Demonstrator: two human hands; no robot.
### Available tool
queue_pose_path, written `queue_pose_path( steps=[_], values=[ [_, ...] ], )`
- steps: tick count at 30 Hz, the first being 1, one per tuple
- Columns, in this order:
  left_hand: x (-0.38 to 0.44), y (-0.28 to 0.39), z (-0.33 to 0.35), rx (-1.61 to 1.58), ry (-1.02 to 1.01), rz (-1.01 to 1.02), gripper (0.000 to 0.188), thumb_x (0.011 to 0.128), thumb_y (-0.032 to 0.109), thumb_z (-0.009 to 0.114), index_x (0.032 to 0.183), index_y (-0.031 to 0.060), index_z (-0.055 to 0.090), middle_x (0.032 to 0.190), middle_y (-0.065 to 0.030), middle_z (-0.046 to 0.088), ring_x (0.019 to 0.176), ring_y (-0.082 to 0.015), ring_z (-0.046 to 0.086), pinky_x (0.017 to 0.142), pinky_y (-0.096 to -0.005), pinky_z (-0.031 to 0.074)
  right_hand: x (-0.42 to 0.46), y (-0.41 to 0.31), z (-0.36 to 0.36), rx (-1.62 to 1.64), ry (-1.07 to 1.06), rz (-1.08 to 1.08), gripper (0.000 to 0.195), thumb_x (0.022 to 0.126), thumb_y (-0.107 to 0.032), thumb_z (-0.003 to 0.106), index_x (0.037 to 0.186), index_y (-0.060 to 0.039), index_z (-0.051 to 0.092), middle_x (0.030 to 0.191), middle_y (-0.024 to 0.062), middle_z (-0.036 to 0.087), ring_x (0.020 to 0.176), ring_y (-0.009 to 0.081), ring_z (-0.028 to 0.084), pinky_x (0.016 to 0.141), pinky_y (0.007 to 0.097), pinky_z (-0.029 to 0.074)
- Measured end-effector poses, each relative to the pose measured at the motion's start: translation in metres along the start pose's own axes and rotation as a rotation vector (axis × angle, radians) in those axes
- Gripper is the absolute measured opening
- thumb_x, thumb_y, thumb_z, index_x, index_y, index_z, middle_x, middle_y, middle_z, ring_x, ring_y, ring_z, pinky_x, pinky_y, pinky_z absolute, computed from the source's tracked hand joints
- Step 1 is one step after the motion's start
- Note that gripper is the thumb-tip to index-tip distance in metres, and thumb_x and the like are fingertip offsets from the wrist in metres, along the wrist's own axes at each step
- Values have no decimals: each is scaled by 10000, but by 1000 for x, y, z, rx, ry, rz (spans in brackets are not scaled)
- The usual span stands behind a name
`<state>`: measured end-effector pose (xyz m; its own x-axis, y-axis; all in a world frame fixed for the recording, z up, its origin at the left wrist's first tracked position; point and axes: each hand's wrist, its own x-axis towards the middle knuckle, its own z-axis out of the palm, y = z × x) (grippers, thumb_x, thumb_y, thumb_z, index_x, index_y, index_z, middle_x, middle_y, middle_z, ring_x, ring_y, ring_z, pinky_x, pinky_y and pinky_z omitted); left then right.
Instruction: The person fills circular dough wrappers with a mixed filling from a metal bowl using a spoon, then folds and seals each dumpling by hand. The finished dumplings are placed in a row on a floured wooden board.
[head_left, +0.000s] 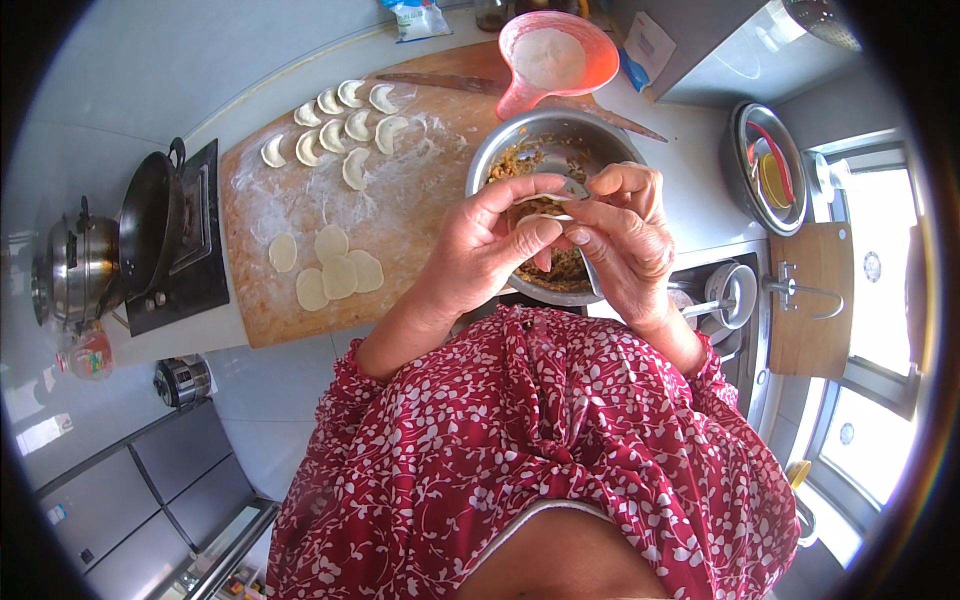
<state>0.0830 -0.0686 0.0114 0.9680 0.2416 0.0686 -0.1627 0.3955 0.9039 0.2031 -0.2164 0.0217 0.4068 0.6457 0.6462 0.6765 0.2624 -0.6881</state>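
A filled dumpling wrapper is folded partway, its brown filling showing between two pale edges. My left hand cradles it between thumb and fingers. At its right end, the fingertips of my right hand pinch the dough edges together. Both hands are above a steel mixing bowl of chopped filling. Several flat round wrappers lie on the floured wooden board to the left, some overlapping. Farther back on the board sit several shaped dumplings.
Behind the bowl, a pink scoop holds flour, near a tapered wooden rolling pin. A wok and steel pot stand left by the black stove. To the right are nested basins and a sink faucet.
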Motion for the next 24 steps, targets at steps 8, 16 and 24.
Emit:
queue_pose_path(
  steps=[8, 16, 24],
  values=[
    [3, -2, 2, 23, 36, -40, 345, 989, 99, 623, 1309, -16, 560, 1058, -87, 684, 851, -94, 655, 682, -217, 533, 0, 5, -1, -187, -11, -9, 238, 781, 40, 752, 1007, -22, 706, 1034, 94, 556, 1010, 256, 527, 825, 359, 484],
    [3, -4, 2, 216, -2, 168, 273, 984, 81, 628, 1239, -11, 599, 1119, -58, 652, 894, -81, 656, 685, -210, 541, -2, 8, 3, 110, 86, 143, 173, 796, -6, 775, 930, -21, 666, 987, 77, 627, 880, 220, 585, 768, 339, 491],
    [0, -6, 1, 52, -4, 59, 329, 985, 65, 614, 1291, -7, 516, 1130, -92, 667, 900, -104, 640, 730, -229, 519, -3, 7, -2, -55, 42, 73, 268, 760, -19, 807, 999, -16, 686, 903, 71, 640, 805, 208, 612, 708, 330, 504]
  ],
)
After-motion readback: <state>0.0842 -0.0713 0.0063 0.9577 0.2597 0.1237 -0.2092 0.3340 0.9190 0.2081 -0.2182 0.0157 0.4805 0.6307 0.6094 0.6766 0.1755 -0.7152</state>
